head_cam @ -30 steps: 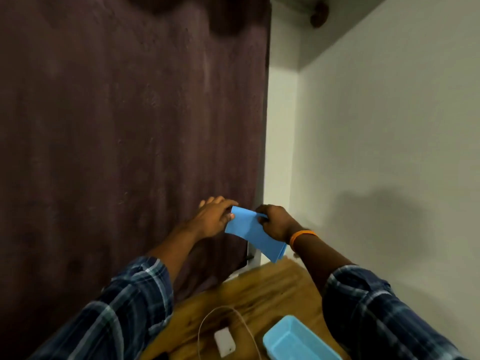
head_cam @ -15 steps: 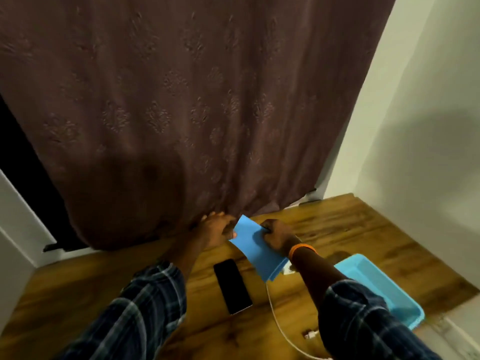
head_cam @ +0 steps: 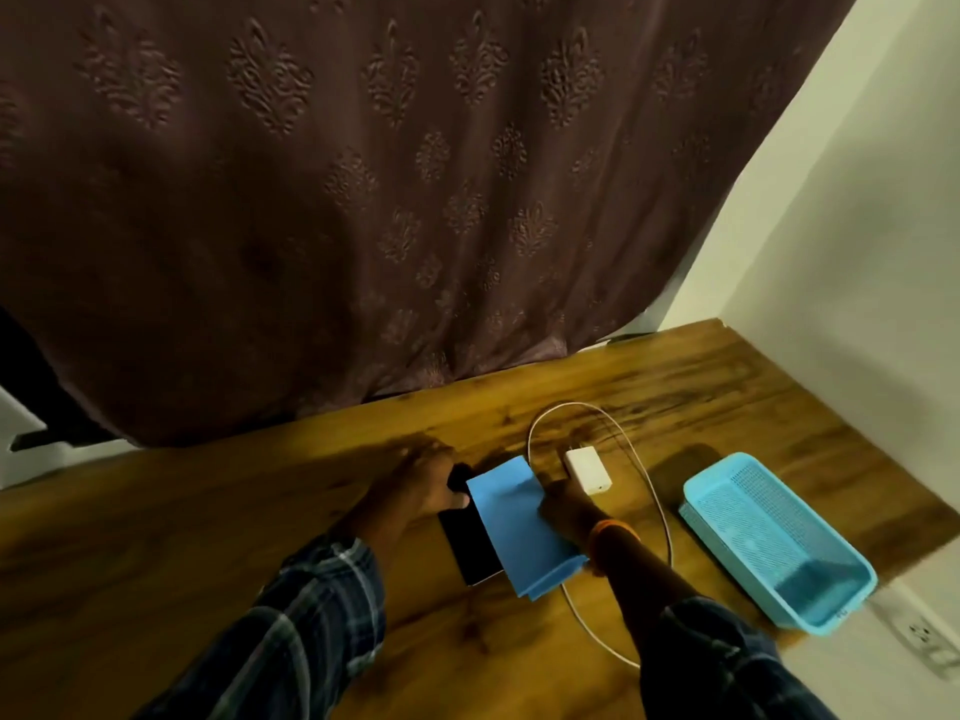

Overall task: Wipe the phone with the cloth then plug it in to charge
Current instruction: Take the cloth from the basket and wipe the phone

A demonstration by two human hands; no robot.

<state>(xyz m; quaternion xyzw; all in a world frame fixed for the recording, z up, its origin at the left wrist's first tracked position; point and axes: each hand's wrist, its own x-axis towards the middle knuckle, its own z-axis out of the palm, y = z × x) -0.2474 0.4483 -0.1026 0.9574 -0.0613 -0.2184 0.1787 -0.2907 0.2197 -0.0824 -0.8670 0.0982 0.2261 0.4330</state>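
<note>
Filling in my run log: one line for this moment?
left hand: on phone | right hand: holds cloth over phone | charger: unplugged

A home room is suggested. A patterned brown curtain is hung behind a wooden worktop. Plain walls are seen.

Both forearms reach forward in plaid sleeves; left hand low, fingers curled down, right hand knuckles up, an orange band at its wrist.
</note>
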